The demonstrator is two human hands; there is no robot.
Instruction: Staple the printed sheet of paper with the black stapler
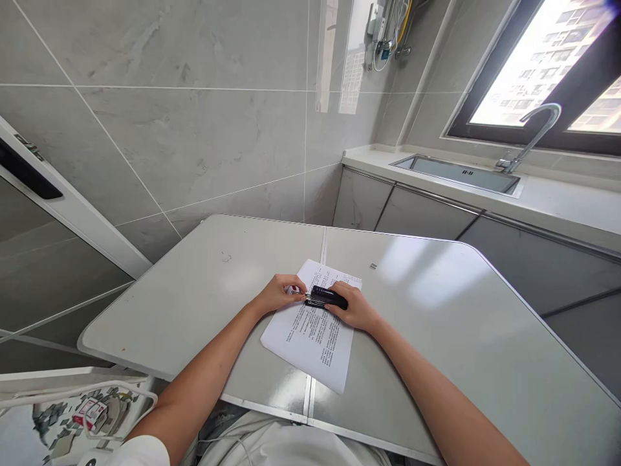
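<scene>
A black stapler (320, 298) lies across a printed sheet of paper (315, 343) on the white table. My right hand (355, 307) is wrapped round its right end, thumb on the near side. At the opposite end, my left hand (281, 292) pinches at a thin metal part of the stapler with thumb and fingertips. A small red spot shows between the left fingers, too small to name. Beyond the paper to the right rests a small piece that looks like a strip of staples (373, 266).
The white folding table (194, 304) has a seam down its middle. A counter with a sink (460, 173) and a tap (533, 136) stands at the back right under a window. At the lower left is a white rack (130, 386) near a red-and-white box (90, 413).
</scene>
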